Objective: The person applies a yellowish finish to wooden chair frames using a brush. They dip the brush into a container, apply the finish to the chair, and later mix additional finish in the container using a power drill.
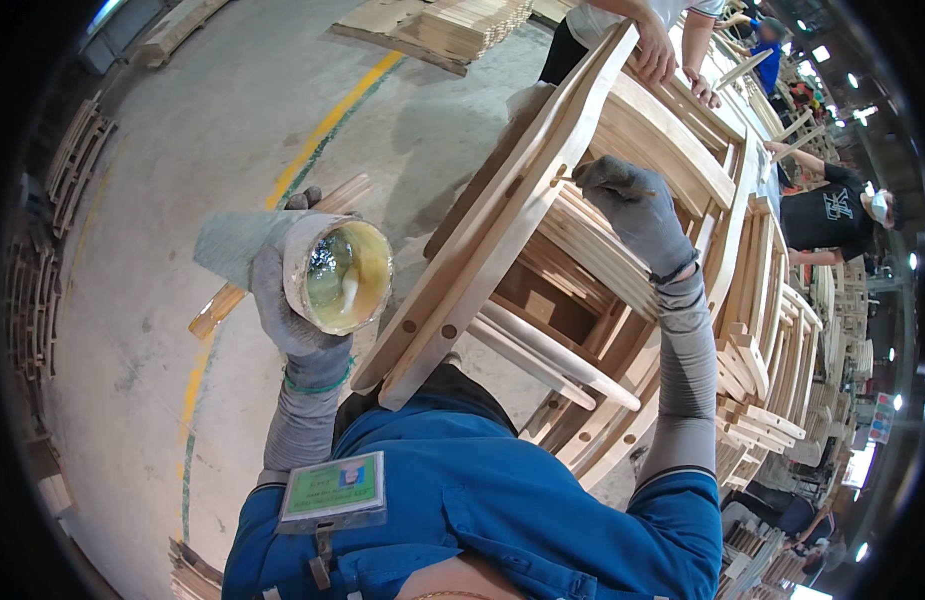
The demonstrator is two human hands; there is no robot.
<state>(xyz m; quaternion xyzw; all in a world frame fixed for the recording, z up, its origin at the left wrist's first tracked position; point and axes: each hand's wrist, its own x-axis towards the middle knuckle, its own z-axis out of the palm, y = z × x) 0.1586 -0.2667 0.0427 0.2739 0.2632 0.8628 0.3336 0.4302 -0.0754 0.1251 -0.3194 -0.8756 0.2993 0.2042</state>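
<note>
Workshop floor (212,130), left hand (292,320) raised gripping glue cup (337,272), right hand (637,210) seemingly pinching stick (572,181) at wooden frame (502,240)

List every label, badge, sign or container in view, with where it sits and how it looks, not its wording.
ID badge: clipped on the blue shirt at the chest, a rectangle with a green card in a clear holder.
Glue cup: in the gloved left hand, round, open, pale yellowish inside.
Hanging signs: far right edge, small, coloured, too blurred to describe.

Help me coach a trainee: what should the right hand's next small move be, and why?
Probably work the thin stick into the hole on the wooden frame: the right hand holds it there, while the left hand holds the glue cup aside.
</note>
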